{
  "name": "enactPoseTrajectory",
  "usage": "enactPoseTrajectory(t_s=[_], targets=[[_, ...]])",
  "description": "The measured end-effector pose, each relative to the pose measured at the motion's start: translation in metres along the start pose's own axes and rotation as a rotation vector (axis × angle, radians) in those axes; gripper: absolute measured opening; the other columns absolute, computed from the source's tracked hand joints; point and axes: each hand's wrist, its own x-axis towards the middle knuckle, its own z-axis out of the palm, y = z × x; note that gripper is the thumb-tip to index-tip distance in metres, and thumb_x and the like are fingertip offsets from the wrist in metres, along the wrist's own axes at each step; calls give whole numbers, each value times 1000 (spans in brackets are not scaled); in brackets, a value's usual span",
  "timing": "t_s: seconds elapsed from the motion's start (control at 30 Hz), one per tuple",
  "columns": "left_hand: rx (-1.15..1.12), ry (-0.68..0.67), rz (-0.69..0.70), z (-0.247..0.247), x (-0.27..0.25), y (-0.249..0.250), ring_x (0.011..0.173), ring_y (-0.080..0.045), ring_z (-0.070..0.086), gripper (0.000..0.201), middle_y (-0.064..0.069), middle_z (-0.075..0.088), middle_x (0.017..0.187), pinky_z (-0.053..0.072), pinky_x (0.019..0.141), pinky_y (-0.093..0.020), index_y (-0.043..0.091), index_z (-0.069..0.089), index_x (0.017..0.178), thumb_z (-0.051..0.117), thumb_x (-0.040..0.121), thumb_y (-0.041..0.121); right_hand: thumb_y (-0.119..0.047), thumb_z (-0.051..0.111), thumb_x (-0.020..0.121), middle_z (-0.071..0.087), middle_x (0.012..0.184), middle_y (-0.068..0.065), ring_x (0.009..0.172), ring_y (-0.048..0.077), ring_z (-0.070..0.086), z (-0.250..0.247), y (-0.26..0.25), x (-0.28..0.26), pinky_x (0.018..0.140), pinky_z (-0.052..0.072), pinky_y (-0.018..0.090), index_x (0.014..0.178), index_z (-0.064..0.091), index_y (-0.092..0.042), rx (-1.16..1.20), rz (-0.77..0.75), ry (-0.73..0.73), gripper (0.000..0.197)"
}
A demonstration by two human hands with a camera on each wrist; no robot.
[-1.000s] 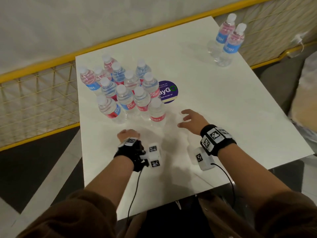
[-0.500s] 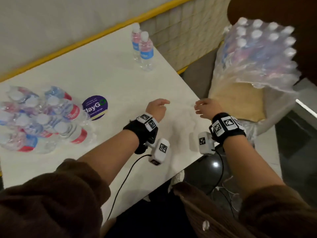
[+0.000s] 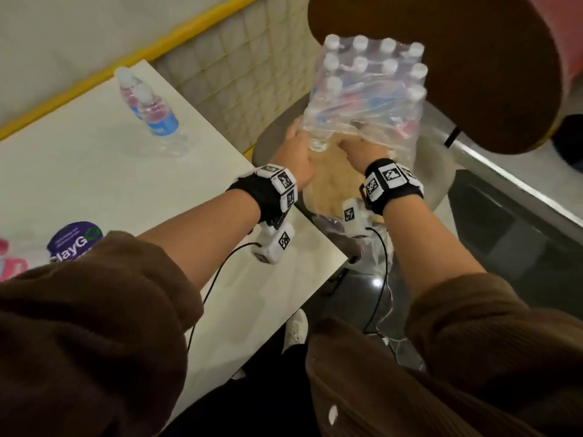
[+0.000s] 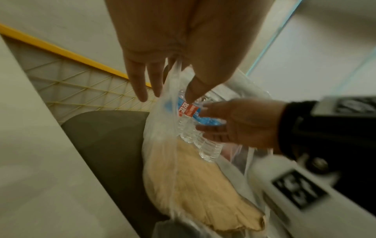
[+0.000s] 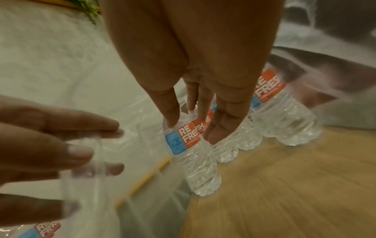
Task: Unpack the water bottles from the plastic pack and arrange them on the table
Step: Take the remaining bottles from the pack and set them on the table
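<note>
A shrink-wrapped pack of water bottles stands on a chair to the right of the white table. Its near end is torn open. Both hands are at that opening. My left hand has its fingers straight, and loose plastic film runs between thumb and fingers. My right hand reaches in with straight fingers, its thumb and fingertips touching either side of one bottle at its red and blue label. Two bottles stand at the table's far edge.
The chair has a tan seat pad and a brown back behind the pack. A yellow-framed mesh rail runs behind the table. A purple sticker lies on the table at the left, with a pink label at the frame edge.
Both hands left the table and moved right to the pack on the chair. My view turned right, so the cluster of standing bottles has dropped out of sight.
</note>
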Motion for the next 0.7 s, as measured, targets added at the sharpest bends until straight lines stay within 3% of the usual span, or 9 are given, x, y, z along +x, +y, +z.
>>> enactPoseTrajectory(t_s=[0.03,0.13,0.2,0.33,0.43,0.5,0.57,0.63,0.7], targets=[[-1,38,17,0,-1,0,134,-22,39,43,-8,16,157,34,102,-25,4,49,129,47,86,1,-63,44,81,45,144,7,130,28,43,-3,-11,-7,108,33,40,141,41,-23,-2,-11,0,71],[-26,132,49,2,-3,1,133,-21,40,38,-6,22,155,34,100,-21,4,52,124,49,87,1,-44,30,100,25,155,9,141,25,27,-11,-31,-15,112,22,34,148,25,-13,-86,-79,-69,57],[-41,129,51,4,-3,-1,132,-20,41,39,-4,23,154,33,99,-20,6,51,125,51,86,1,-43,27,101,17,157,10,143,25,22,-17,-36,-9,113,21,32,150,18,-17,-155,-21,-108,56],[-41,54,4,1,1,0,128,-24,45,54,-3,18,156,38,103,-32,11,40,136,57,86,10,-34,33,101,24,155,12,140,27,28,-30,-47,-9,110,25,31,148,22,-13,-110,-33,-138,53],[-6,19,-10,1,10,2,132,-25,41,64,-7,13,155,30,108,-28,14,38,139,66,82,16,-25,32,103,23,155,10,142,25,24,-15,-48,-15,109,19,26,148,19,-8,-9,-124,-128,50],[23,-1,-5,2,16,6,134,-27,37,63,-8,10,155,30,109,-30,18,45,133,72,77,22,-31,34,102,37,148,12,137,27,35,-4,-43,-16,107,28,30,144,32,-9,88,-154,-79,48],[34,-17,-21,4,24,11,131,-30,40,63,-9,6,155,37,103,-34,21,47,130,74,74,27,-34,40,99,53,133,14,123,29,50,3,-33,-20,96,40,32,133,49,-6,80,-158,-10,45],[67,-27,-53,5,32,16,123,-31,47,69,-11,7,154,42,95,-34,19,38,137,70,76,27,-28,55,92,58,127,7,115,20,56,7,-20,-17,85,46,27,132,49,-7,226,-217,38,45],[79,-1,-94,6,44,17,110,-27,53,71,-12,17,151,43,89,-32,18,33,141,67,81,31,-21,61,88,51,134,1,117,14,51,3,-9,-18,92,45,26,138,41,-9,406,-217,-26,54]])
